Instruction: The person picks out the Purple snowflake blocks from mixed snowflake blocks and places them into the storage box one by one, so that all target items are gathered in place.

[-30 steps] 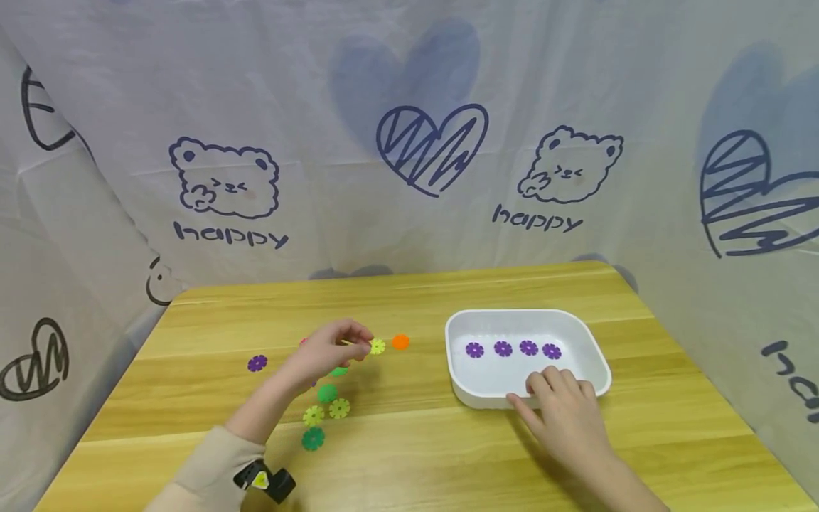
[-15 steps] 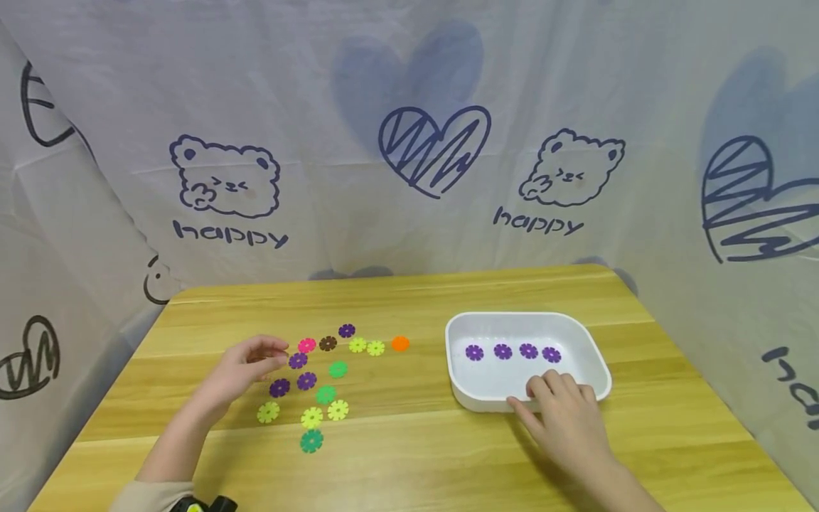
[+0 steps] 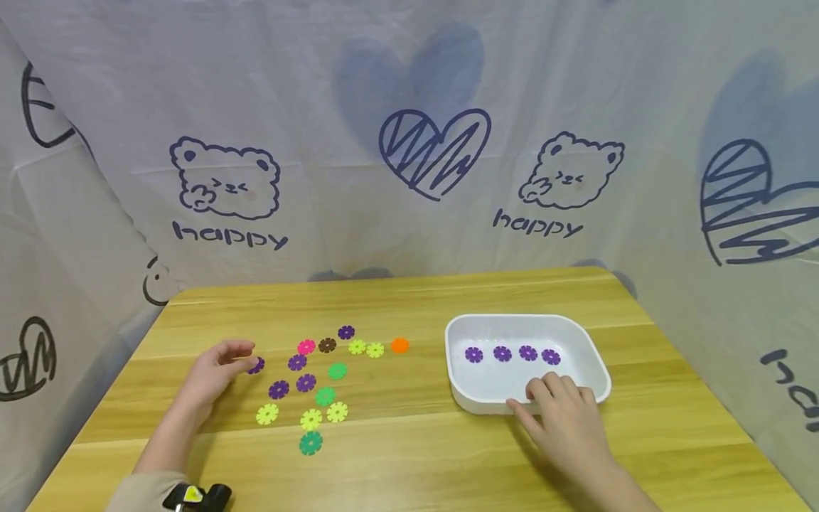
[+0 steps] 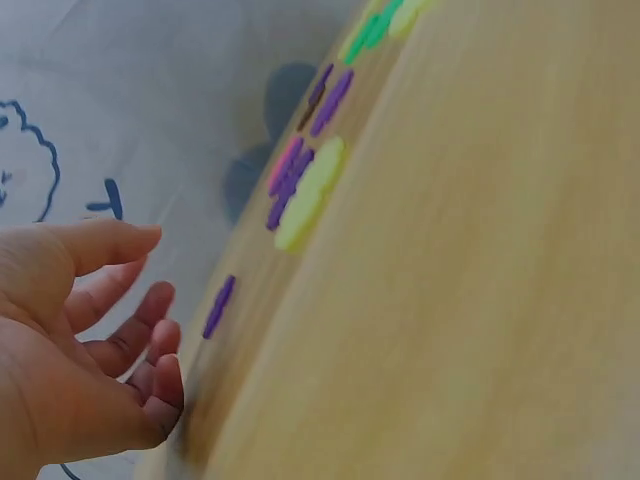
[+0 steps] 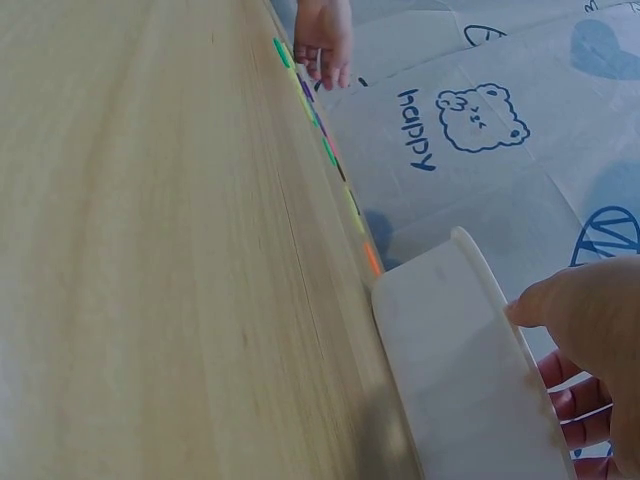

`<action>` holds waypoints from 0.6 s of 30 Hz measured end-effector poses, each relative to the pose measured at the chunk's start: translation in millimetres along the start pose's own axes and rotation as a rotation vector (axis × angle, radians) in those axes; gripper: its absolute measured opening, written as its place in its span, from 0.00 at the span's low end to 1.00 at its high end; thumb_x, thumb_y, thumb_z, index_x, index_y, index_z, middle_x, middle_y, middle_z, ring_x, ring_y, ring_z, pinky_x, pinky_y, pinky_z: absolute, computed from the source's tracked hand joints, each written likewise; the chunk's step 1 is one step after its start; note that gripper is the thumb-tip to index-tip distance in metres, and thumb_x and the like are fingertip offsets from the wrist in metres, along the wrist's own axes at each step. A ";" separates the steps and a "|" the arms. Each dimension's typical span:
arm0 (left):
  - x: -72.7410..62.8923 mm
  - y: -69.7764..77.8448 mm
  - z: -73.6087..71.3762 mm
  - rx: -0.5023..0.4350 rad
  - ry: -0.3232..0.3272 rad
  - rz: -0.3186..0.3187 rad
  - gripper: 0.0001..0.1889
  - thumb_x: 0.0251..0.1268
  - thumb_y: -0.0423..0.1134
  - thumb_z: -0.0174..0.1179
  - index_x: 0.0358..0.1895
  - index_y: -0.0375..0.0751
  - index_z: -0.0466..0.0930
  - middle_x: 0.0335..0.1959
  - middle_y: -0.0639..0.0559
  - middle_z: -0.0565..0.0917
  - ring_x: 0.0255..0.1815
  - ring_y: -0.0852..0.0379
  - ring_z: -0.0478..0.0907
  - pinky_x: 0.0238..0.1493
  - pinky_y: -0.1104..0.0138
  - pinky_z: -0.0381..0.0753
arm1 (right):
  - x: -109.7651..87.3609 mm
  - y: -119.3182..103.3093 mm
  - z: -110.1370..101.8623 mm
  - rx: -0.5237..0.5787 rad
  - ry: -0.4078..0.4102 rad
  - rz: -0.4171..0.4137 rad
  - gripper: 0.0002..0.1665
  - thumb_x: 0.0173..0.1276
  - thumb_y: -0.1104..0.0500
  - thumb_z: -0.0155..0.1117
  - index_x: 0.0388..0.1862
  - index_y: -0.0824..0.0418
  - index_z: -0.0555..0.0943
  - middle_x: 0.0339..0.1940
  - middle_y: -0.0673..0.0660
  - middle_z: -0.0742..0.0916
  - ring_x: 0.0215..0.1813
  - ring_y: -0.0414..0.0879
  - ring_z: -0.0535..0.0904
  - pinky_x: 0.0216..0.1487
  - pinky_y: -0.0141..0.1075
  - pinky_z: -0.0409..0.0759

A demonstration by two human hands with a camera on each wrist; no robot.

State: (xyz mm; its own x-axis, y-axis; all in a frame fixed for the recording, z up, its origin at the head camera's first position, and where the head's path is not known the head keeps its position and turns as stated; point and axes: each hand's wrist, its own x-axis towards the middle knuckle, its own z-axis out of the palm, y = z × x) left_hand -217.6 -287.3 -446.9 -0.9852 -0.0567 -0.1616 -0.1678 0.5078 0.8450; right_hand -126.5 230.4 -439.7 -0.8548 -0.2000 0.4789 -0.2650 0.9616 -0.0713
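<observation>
Step, seemingly: reach for nearest purple disc, on bench just beside left grip — spread, holding nothing. Next, probably: lowering, then pinching. Right grip: pinching tray rim.

Left grip beside purple disc, left side of table. Right grip holds white tray, near rim.

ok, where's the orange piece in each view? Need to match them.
Head: orange piece, lower centre, left of the white tray.
Left wrist: not visible.
Right wrist: orange piece, just right of centre, by the tray's upper-left corner.
Shared landmark: left hand, in all three.
</observation>
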 end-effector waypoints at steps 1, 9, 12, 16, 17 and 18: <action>2.3 -1.9 0.2 0.002 -0.006 0.000 0.30 0.70 0.46 0.57 0.68 0.32 0.64 0.67 0.35 0.68 0.60 0.51 0.68 0.53 0.71 0.70 | 0.0 0.0 -0.1 0.000 0.001 0.000 0.18 0.60 0.43 0.68 0.31 0.55 0.76 0.29 0.48 0.75 0.33 0.44 0.68 0.38 0.39 0.66; 11.8 -6.2 2.1 0.070 -0.056 -0.009 0.30 0.65 0.35 0.61 0.67 0.27 0.63 0.62 0.30 0.71 0.60 0.40 0.69 0.59 0.55 0.70 | 0.0 0.1 0.3 0.007 -0.018 0.007 0.18 0.60 0.42 0.68 0.31 0.54 0.76 0.29 0.48 0.74 0.34 0.44 0.68 0.39 0.40 0.67; 13.7 -2.6 3.1 0.115 -0.055 -0.006 0.28 0.64 0.31 0.61 0.65 0.26 0.66 0.59 0.30 0.72 0.58 0.40 0.70 0.56 0.56 0.71 | 0.0 0.0 0.2 0.009 -0.010 0.005 0.18 0.60 0.43 0.68 0.31 0.54 0.76 0.29 0.48 0.74 0.34 0.43 0.68 0.39 0.40 0.66; 16.0 2.7 5.1 0.158 -0.056 -0.011 0.25 0.63 0.28 0.60 0.63 0.27 0.68 0.55 0.32 0.73 0.54 0.43 0.71 0.51 0.60 0.72 | -0.7 -0.7 -0.8 0.011 0.007 0.002 0.17 0.59 0.43 0.69 0.31 0.54 0.76 0.29 0.48 0.74 0.33 0.43 0.67 0.38 0.39 0.66; 16.4 3.6 5.4 0.162 -0.057 -0.014 0.24 0.63 0.28 0.60 0.63 0.27 0.68 0.53 0.33 0.73 0.53 0.43 0.71 0.50 0.60 0.71 | -0.7 -0.9 -1.0 0.012 0.006 0.003 0.18 0.59 0.43 0.69 0.31 0.54 0.76 0.29 0.47 0.74 0.33 0.43 0.67 0.38 0.39 0.65; 16.9 4.0 5.7 0.163 -0.057 -0.016 0.24 0.62 0.27 0.60 0.62 0.27 0.69 0.52 0.33 0.73 0.52 0.44 0.71 0.49 0.61 0.71 | -0.7 -1.0 -1.2 0.013 0.002 0.005 0.18 0.59 0.43 0.69 0.31 0.54 0.76 0.29 0.47 0.74 0.33 0.43 0.67 0.38 0.39 0.65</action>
State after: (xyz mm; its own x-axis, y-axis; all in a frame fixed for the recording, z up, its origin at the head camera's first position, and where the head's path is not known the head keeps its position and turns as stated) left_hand -234.7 -281.4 -449.2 -0.9781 -0.0196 -0.2072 -0.1715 0.6403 0.7487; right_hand -125.1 229.8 -438.9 -0.8552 -0.1944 0.4805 -0.2661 0.9602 -0.0853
